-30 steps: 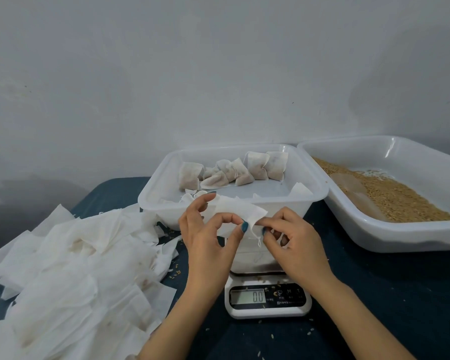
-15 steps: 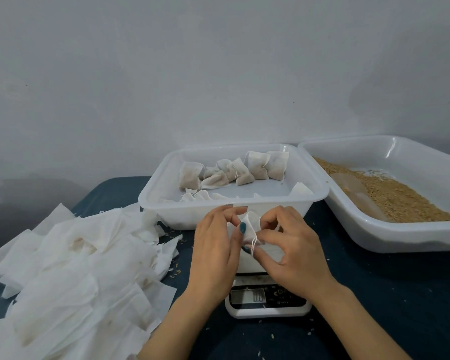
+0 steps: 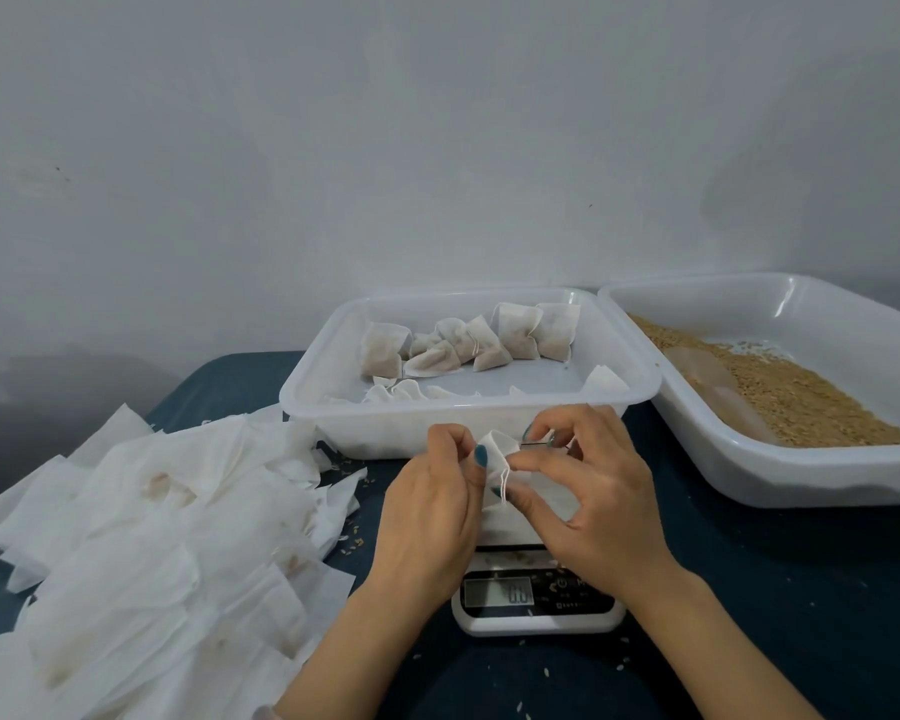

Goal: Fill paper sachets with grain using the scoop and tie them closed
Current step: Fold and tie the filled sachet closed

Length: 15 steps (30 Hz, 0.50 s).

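Since a second ago: left hand [image 3: 432, 504] and right hand [image 3: 593, 491], both pinching, have bunched the once-flat small white paper sachet [image 3: 497, 452] above the white digital scale [image 3: 536, 600], likely opening its mouth for grain.

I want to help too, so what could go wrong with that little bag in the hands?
Both the left hand and the right hand pinch the thin paper sachet; pulling too hard might tear it. Its string loops near the right thumb and could tangle. The hands are right above the scale, so a bump might upset its zero reading.
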Available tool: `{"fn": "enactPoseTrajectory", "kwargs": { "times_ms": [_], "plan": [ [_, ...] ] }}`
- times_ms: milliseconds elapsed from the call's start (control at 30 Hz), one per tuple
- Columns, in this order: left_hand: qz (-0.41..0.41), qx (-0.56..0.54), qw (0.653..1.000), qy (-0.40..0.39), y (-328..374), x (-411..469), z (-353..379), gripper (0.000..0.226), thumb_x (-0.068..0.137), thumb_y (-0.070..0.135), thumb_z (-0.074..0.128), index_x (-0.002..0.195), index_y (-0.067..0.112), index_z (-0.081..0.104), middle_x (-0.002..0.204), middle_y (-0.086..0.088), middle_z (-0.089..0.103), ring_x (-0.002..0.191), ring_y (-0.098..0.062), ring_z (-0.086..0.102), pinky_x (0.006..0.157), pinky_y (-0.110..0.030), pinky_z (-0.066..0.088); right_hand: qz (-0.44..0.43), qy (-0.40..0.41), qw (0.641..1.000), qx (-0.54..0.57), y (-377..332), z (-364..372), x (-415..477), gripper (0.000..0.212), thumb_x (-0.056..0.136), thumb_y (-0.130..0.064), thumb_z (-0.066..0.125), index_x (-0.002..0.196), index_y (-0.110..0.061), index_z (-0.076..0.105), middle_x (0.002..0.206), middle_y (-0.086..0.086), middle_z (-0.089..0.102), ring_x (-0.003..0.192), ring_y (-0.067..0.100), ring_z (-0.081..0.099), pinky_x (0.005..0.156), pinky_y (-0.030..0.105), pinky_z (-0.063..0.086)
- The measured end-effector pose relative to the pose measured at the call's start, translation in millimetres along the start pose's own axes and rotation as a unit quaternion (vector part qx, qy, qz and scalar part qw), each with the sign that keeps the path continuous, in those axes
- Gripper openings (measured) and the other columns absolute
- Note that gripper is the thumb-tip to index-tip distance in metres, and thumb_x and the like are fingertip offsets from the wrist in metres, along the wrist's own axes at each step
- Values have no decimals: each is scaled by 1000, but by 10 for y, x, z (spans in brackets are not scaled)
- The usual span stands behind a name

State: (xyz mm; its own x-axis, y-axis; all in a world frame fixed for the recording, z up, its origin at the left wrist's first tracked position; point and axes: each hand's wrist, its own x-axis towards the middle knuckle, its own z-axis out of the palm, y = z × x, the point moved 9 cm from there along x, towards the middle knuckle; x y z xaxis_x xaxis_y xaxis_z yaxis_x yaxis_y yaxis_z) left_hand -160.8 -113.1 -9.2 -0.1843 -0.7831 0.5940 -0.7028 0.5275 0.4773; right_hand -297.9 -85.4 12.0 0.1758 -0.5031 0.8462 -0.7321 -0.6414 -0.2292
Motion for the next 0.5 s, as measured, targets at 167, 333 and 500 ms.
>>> {"fn": "enactPoseTrajectory", "kwargs": {
  "times_ms": [167, 333, 500],
  "plan": [
    [-2, 4, 1000, 5, 6, -4, -21, 33, 97, 61, 12, 93, 33, 28, 64, 13, 46, 57, -5, 46, 51, -18, 27, -41, -10, 998, 43, -63, 21, -27, 18, 96, -29, 65, 89, -15, 74, 90, -9, 71, 87, 5, 57, 73, 20, 48],
    [-4, -24, 1000, -4, -22, -17, -3, 22, 95, 60, 13, 92, 40, 24, 63, 12, 46, 64, -7, 53, 49, -17, 27, -10, -30, 998, 47, 6, 73, -46, 16, 97, -26, 58, 96, -16, 70, 86, -7, 65, 81, 1, 56, 60, 24, 52],
    [-11, -72, 997, -13, -50, -13, 32, 19, 95, 54, 17, 90, 38, 26, 60, 10, 47, 62, -14, 52, 50, -27, 34, 6, -42, 996, 73, 41, 92, -37, 18, 96, -25, 57, 101, -16, 72, 85, -7, 64, 79, 2, 56, 61, 23, 51]
  ]
}}
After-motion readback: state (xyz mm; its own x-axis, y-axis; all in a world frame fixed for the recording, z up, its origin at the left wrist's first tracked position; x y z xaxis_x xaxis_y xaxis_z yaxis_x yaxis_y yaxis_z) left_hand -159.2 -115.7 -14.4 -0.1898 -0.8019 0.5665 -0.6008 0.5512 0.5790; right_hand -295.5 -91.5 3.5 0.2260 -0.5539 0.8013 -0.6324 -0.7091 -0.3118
